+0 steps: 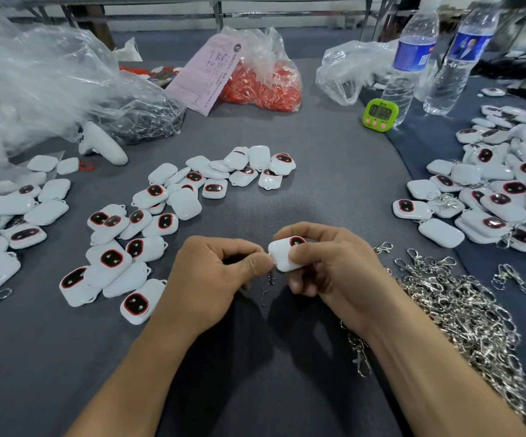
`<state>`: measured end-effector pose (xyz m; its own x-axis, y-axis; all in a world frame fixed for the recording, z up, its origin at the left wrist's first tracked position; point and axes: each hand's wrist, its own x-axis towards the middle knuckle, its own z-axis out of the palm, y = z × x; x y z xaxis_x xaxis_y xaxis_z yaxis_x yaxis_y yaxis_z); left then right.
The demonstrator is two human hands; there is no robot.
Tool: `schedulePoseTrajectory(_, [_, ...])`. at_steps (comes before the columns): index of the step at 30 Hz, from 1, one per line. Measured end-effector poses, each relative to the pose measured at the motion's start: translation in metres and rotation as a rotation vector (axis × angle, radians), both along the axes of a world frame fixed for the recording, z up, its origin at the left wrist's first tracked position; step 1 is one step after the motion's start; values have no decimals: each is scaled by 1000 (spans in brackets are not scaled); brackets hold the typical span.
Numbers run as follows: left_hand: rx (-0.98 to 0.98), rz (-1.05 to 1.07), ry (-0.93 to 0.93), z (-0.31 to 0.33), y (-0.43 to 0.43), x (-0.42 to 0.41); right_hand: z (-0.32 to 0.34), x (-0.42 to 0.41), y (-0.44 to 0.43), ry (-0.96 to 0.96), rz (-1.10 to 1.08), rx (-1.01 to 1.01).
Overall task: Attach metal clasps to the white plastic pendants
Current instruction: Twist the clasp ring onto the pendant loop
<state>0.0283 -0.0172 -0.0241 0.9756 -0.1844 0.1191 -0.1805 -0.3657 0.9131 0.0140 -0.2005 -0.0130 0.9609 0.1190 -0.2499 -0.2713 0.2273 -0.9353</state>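
Observation:
My right hand (328, 263) grips a white plastic pendant (282, 255) with a dark red-rimmed face, just above the grey cloth. Against its left corner my left hand (211, 272) pinches a small metal clasp (269, 279) whose end hangs below my fingertips. Most of the clasp is hidden by my fingers. A heap of loose metal clasps (463, 310) lies to the right of my right wrist. Several loose white pendants (113, 257) are spread to the left and at the middle (217, 181).
Pendants with clasps fitted pile up at the right (501, 197). At the back stand a bag of red parts (261, 83), clear plastic bags (50, 80), two water bottles (410, 58) and a green timer (380, 115). A white controller (104, 143) lies at left.

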Motion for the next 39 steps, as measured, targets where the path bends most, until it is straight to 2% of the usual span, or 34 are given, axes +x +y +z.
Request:
schedulePoseTrajectory(2, [41, -30, -14, 1, 0, -1, -1, -1, 0, -61, -9, -70])
schedulePoseTrajectory(5, [185, -17, -165, 0, 3, -5, -3, -3, 2, -151, -36, -176])
schedulePoseTrajectory(8, [160, 47, -254, 1, 4, -7, -3, -3, 5, -161, -58, -81])
schedulePoseTrajectory(11, [-17, 64, -81, 3, 0, -4, -3, -2, 7, -100, -79, 81])
schedulePoseTrajectory(13, [-138, 39, 56, 2, -5, -2, -3, -1, 7, -89, -94, 110])
schedulePoseTrajectory(16, [-182, 46, 102, 3, -8, -3, -2, -2, 8, -106, -114, 108])
schedulePoseTrajectory(19, [-28, 89, -51, 4, -7, -5, -4, -3, 10, -198, -140, -11])
schedulePoseTrajectory(23, [411, 49, -415, -1, -6, -12, -8, -5, 15, -339, -183, -271])
schedulePoseTrajectory(25, [524, 58, -488, -3, -7, -13, -8, -7, 18, -348, -192, -310])
schedulePoseTrajectory(27, [489, 102, -451, -4, -9, -13, -9, -5, 18, -301, -197, -237])
schedulePoseTrajectory(31, [69, 95, -112, 1, -15, -9, -4, -1, 10, -147, -175, 15])
schedulePoseTrajectory(34, [-85, 62, 44, 3, -19, -5, -3, 0, 6, -86, -173, 61])
schedulePoseTrajectory(36, [-73, 39, 47, 3, -18, -6, -4, -1, 5, -100, -181, 25])
schedulePoseTrajectory(39, [140, 28, -155, 1, -14, -10, -6, -4, 9, -181, -219, -78])
